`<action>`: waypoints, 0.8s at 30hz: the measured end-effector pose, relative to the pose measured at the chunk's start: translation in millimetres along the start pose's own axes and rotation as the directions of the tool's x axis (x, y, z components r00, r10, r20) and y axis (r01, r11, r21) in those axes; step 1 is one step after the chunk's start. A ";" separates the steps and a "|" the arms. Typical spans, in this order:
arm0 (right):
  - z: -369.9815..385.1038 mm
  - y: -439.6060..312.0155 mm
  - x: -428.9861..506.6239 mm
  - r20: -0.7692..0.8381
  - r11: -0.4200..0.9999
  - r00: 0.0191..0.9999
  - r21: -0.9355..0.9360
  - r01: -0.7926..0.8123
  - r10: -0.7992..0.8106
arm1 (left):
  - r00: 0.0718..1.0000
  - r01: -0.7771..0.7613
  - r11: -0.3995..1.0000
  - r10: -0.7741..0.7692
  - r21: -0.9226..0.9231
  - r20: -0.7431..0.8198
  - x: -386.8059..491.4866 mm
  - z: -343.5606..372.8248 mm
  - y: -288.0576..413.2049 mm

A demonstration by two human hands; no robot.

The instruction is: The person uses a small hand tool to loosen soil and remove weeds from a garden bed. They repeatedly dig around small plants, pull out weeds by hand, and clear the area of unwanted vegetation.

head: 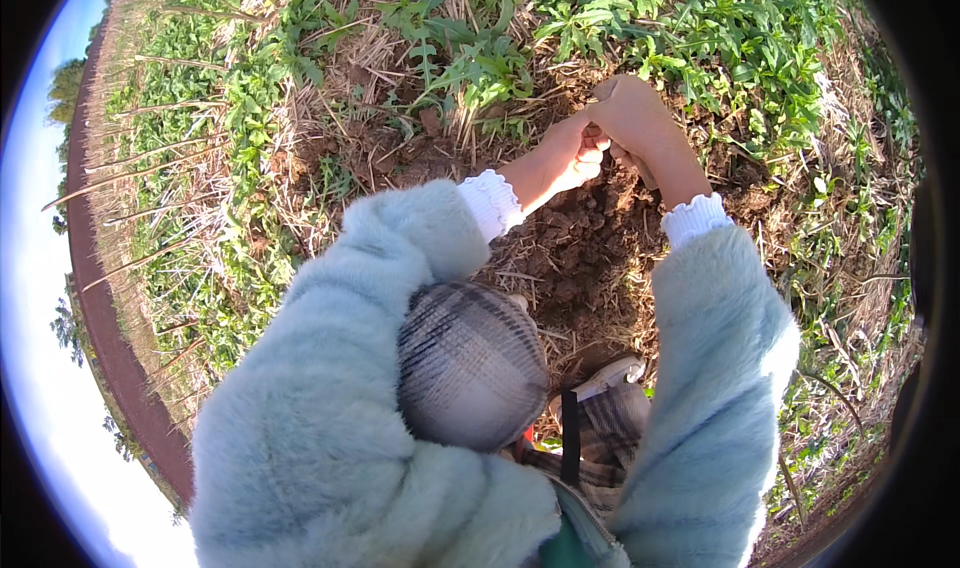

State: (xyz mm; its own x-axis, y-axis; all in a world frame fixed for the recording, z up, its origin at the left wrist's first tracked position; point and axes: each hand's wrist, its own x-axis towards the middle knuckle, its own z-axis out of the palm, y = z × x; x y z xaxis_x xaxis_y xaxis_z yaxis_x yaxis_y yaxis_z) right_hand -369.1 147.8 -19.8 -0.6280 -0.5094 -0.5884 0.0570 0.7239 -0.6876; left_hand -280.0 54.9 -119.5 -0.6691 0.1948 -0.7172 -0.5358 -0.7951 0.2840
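Observation:
My left hand (574, 151) and my right hand (636, 121) meet in front of me, just above dug brown soil (592, 238). The left fingers are curled in, lit by the sun. Bent at the wrist, the right hand covers the left fingertips with its back towards me. Whatever may lie between the fingers is hidden. Loose clods and bits of straw lie below both hands. Close beyond them grow green leafy plants (645, 12).
A bent knee in plaid trousers (472, 365) and a white shoe (611, 375) are near the soil patch. A black strap (571, 437) hangs in front of me. Dry stalks (142, 170) stick up at the left, before a reddish-brown strip of ground (97, 268). Straw and weeds (847, 388) lie at the right.

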 end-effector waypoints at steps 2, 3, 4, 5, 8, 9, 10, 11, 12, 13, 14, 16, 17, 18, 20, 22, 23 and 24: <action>-4.4 -8.7 19.5 0.015 1.000 1.000 -0.002 -0.019 0.019 | 0.997 0.013 1.000 -0.015 -0.029 -0.080 8.5 3.2 10.5; -5.1 -9.2 25.4 0.002 0.999 1.000 0.044 0.005 -0.005 | 0.996 0.019 0.997 -0.025 -0.074 -0.084 13.1 4.8 16.3; -6.2 -8.3 29.4 -0.026 0.999 0.999 -0.027 0.047 -0.048 | 0.996 0.021 0.998 -0.026 -0.061 -0.088 17.5 7.1 19.5; -3.6 -2.9 28.4 -0.126 0.976 0.981 -0.179 0.122 -0.146 | 0.994 0.003 1.000 -0.005 -0.019 -0.111 21.3 9.2 20.4; 4.1 23.5 6.1 -0.241 0.982 0.966 -0.182 0.054 -0.098 | 0.992 0.044 0.994 -0.032 0.095 -0.120 18.6 9.8 3.3; 15.5 32.3 -6.2 -0.349 0.993 0.936 -0.122 -0.001 -0.042 | 0.988 0.051 0.996 -0.038 0.079 -0.152 14.8 9.6 -5.8; 24.0 39.4 -18.5 -0.368 0.997 0.928 -0.072 0.028 -0.052 | 0.990 0.045 0.994 -0.031 0.096 -0.137 10.1 8.2 -12.3; 29.5 43.8 -26.7 -0.367 1.000 0.930 -0.015 -0.025 0.018 | 0.986 0.073 0.990 -0.055 0.118 -0.155 6.6 7.8 -17.2; 31.1 46.1 -30.0 -0.386 0.999 0.922 -0.015 0.030 -0.033 | 0.980 0.071 0.990 -0.046 0.122 -0.194 4.1 8.3 -20.4; 33.6 46.3 -32.0 -0.375 0.999 0.927 -0.010 0.033 -0.035 | 0.987 0.029 0.993 -0.011 0.112 -0.160 2.1 8.9 -22.8; 33.6 44.4 -29.6 -0.391 0.996 0.916 0.002 0.092 -0.084 | 0.987 0.001 0.994 0.016 0.106 -0.161 1.3 9.2 -22.4; 29.2 36.3 -15.2 -0.253 1.000 0.967 0.007 0.022 -0.019 | 0.979 -0.046 0.996 0.059 0.074 -0.194 3.5 8.2 -16.4; 26.9 33.0 -7.5 -0.195 1.000 0.981 0.019 0.024 -0.020 | 0.975 -0.042 0.996 0.058 0.077 -0.217 5.6 6.5 -13.1; 24.7 30.7 -0.1 -0.184 1.000 0.983 -0.001 0.030 -0.029 | 0.971 -0.051 0.995 0.068 0.083 -0.228 8.5 4.1 -10.1; 21.5 25.3 14.7 -0.162 0.998 0.985 -0.022 0.062 -0.064 | 0.978 -0.026 0.999 0.032 0.031 -0.206 17.1 -1.9 -2.8; 25.2 25.1 16.7 -0.201 0.995 0.975 -0.030 0.090 -0.094 | 0.980 -0.036 0.998 0.045 0.050 -0.194 26.0 -9.1 0.9; 31.7 28.2 11.3 -0.238 0.999 0.971 -0.042 0.003 -0.013 | 0.984 -0.062 0.996 0.071 0.056 -0.166 31.5 -10.7 -1.3; 40.2 31.6 2.9 -0.327 0.999 0.945 -0.039 0.001 -0.013 | 0.991 -0.101 0.994 0.105 0.048 -0.083 29.9 -16.8 -7.8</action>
State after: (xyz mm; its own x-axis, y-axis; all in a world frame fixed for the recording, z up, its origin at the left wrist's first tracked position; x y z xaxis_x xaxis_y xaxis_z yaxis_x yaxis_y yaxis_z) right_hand -337.9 150.4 -60.3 -0.8478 -0.3391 -0.4078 0.0264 0.7410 -0.6709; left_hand -287.2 57.3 -153.9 -0.6765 0.0617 -0.7339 -0.4893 -0.7823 0.3854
